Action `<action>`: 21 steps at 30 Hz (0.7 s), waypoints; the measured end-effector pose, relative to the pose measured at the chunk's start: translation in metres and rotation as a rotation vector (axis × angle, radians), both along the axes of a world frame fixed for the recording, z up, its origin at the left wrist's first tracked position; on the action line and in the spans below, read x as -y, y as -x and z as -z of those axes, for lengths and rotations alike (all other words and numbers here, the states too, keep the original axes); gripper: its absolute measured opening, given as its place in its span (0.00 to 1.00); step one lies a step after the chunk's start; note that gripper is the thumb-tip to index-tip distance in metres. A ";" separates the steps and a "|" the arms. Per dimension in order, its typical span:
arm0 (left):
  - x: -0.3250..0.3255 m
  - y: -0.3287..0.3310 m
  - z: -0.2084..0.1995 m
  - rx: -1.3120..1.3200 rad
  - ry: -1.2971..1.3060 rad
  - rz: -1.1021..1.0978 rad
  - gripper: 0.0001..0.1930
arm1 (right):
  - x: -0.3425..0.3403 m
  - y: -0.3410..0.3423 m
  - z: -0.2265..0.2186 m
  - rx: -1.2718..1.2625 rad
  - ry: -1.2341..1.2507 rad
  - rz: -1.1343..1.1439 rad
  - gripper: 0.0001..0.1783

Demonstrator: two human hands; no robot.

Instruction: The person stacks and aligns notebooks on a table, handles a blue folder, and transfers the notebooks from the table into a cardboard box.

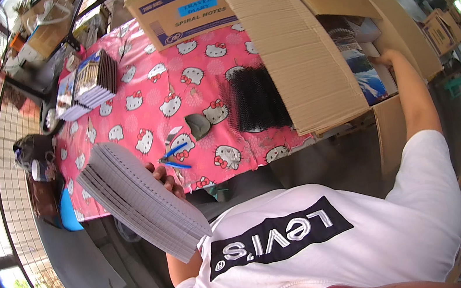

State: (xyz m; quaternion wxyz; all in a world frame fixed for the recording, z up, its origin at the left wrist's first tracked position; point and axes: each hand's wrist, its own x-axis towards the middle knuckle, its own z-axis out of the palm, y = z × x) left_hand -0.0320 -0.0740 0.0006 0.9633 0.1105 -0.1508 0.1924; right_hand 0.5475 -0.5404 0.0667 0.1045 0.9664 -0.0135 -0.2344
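Observation:
A thick stack of ruled, hole-punched notebook pages (141, 198) is gripped by my left hand (167, 180), whose fingers wrap around its far side. The stack is tilted, held in front of the table's near edge. My right hand (386, 58) reaches into an open cardboard box (305, 68) on the right. Its fingers are mostly hidden, so I cannot make out whether they hold anything. Beside that hand, inside the box, lie notebooks with a blue and white picture cover (367, 77).
On the pink patterned tablecloth (169, 108) lie blue-handled pliers (175, 158), a grey-green pouch-like piece (198, 126) and a pile of black spiral wires (259, 98). Stacked notebooks (95, 80) stand at the far left. A closed carton (182, 9) sits at the back.

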 end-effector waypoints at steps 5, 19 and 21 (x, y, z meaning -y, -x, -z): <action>-0.014 -0.002 0.011 0.102 -0.034 -0.001 0.31 | 0.022 -0.027 0.014 0.318 0.063 -0.176 0.43; 0.009 -0.032 0.017 -0.145 -0.068 -0.081 0.33 | -0.303 0.396 -0.089 0.234 -1.427 -0.873 0.18; -0.002 -0.022 0.043 -0.322 0.073 -0.097 0.35 | -0.346 0.416 -0.044 -0.216 -1.664 -0.762 0.21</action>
